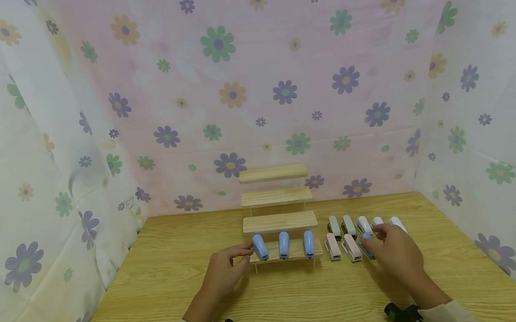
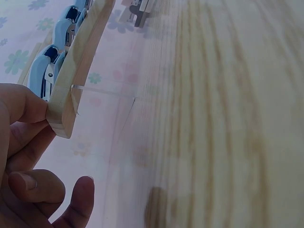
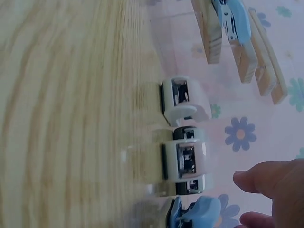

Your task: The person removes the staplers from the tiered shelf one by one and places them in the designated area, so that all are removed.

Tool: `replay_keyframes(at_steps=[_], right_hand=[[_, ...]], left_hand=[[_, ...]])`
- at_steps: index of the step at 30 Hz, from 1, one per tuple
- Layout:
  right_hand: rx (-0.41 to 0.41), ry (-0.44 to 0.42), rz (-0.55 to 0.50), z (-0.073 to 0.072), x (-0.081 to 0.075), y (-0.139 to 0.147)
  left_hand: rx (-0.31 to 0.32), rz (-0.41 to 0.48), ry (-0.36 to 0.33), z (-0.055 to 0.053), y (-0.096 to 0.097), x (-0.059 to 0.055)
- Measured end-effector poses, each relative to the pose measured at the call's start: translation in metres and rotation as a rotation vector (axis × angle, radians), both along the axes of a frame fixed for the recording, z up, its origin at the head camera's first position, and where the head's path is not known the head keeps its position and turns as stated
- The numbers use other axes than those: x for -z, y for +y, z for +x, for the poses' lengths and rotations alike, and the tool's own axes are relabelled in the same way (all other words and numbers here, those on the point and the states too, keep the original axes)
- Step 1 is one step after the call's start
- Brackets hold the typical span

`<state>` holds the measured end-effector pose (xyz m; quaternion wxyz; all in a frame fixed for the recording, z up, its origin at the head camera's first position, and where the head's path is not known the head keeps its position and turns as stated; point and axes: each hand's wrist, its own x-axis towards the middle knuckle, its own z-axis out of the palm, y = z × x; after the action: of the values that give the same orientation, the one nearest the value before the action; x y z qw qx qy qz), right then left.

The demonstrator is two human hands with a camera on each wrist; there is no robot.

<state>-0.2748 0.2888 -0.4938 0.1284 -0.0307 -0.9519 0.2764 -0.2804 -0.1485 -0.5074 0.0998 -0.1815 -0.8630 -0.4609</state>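
Observation:
Three light-blue mini staplers, left (image 1: 260,247), middle (image 1: 283,245) and right (image 1: 308,243), stand in a row on the lowest wooden shelf (image 1: 273,253). My left hand (image 1: 224,270) touches that shelf's left end beside the left stapler; in the left wrist view its lower fingers are bent and free. Over on the right, my right hand (image 1: 399,252) hovers by another blue stapler (image 1: 367,245), which it partly covers. The right wrist view shows a gap between its fingertips (image 3: 247,180) and this blue stapler (image 3: 204,212).
Two pink staplers (image 1: 332,246) (image 1: 351,247) lie left of the right hand. Behind them are two grey-green staplers (image 1: 334,227) (image 1: 347,225) and several white ones (image 1: 363,224). Higher wooden shelves (image 1: 279,222) step up behind the lowest one. Flowered cloth (image 1: 248,67) encloses the wooden table (image 1: 282,305).

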Motion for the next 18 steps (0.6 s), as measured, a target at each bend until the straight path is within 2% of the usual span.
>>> replay_keyframes(at_steps=[4,8,18], right_hand=[[0.000,0.087,0.015,0.001,-0.005,-0.008],[-0.006,0.129,0.015,0.002,-0.006,-0.013],[-0.036,0.122,-0.004,0.004,-0.018,-0.035]], left_hand=[[-0.005,-0.009,-0.016,-0.001,0.000,-0.001],[-0.008,-0.014,-0.027,-0.001,0.001,-0.003],[-0.012,-0.024,-0.019,-0.002,0.000,0.001]])
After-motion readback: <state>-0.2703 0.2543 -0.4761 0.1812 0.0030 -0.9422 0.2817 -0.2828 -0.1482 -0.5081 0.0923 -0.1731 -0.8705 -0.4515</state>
